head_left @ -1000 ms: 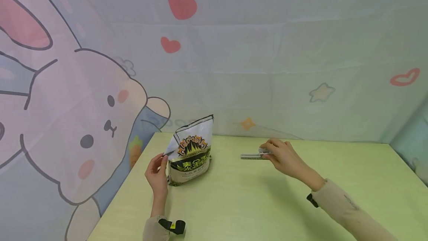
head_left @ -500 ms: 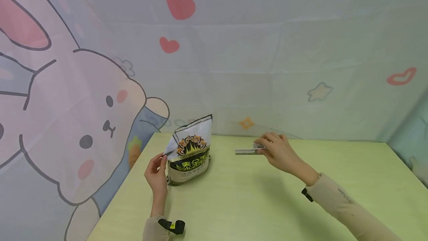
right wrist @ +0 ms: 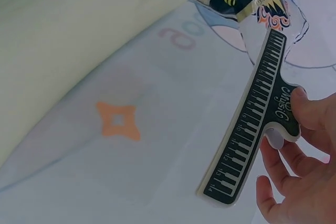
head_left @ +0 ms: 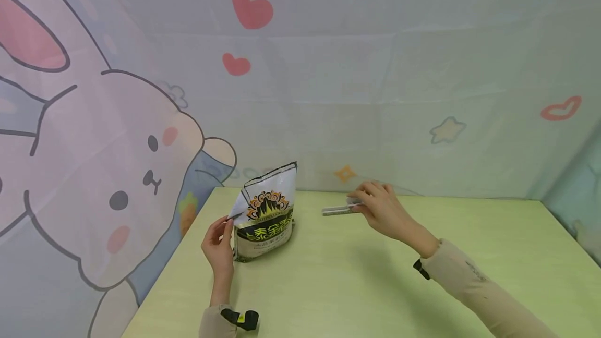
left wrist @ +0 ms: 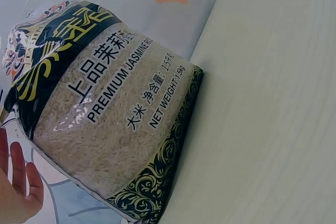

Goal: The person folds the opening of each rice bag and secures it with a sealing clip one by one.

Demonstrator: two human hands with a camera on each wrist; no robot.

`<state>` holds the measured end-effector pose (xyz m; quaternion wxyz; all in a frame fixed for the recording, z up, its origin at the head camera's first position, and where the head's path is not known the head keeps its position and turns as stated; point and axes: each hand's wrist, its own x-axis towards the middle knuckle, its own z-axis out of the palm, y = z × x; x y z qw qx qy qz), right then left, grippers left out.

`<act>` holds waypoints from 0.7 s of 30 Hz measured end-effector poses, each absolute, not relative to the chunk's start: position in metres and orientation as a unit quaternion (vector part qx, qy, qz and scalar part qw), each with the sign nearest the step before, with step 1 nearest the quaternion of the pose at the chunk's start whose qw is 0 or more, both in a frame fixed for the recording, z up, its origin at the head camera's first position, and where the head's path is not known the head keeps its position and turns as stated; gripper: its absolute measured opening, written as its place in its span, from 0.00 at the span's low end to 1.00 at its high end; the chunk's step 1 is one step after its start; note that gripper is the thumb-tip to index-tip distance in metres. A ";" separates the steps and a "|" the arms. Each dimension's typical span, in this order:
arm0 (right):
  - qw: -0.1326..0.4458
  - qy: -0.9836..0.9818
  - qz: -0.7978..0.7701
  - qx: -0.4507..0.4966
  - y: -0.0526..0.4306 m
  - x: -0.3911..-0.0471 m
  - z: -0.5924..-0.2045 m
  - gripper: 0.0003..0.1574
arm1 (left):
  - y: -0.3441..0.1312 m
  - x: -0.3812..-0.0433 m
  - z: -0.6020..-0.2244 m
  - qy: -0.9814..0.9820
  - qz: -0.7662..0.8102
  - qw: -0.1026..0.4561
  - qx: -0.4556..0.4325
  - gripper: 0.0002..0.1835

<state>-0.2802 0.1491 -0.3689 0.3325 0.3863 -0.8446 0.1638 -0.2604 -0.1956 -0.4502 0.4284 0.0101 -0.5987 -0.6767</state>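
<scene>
A bag of jasmine rice [head_left: 266, 223] stands on the table, its white top leaning up to the right. At its left edge my left hand [head_left: 219, 246] pinches the plastic near the upper corner. The printed front with visible rice [left wrist: 105, 114] fills the left wrist view. To the right of the bag, my right hand [head_left: 382, 213] holds a long clip [head_left: 334, 211] above the table, pinched by its handle. In the right wrist view the clip [right wrist: 247, 124] shows printed piano keys, ruler numbers and the word Music. A gap separates it from the bag in the head view.
The pale green table [head_left: 300, 296] ends at a fabric backdrop [head_left: 328, 93] printed with a rabbit, hearts and stars. Black straps with small devices [head_left: 241, 318] sit on both wrists.
My right hand has moved left and slightly toward the back, bringing the clip nearer the bag. The left hand keeps its pinch on the bag's edge.
</scene>
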 end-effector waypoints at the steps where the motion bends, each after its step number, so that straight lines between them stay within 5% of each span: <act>1: 0.331 -0.846 0.164 0.385 0.148 -0.280 -0.368 0.13 | -0.196 -0.260 -0.450 -0.598 -0.677 0.429 0.010 0.14; 21: 0.331 -0.846 0.176 0.379 0.120 -0.285 -0.342 0.13 | -0.196 -0.261 -0.452 -0.589 -0.684 0.430 0.001 0.13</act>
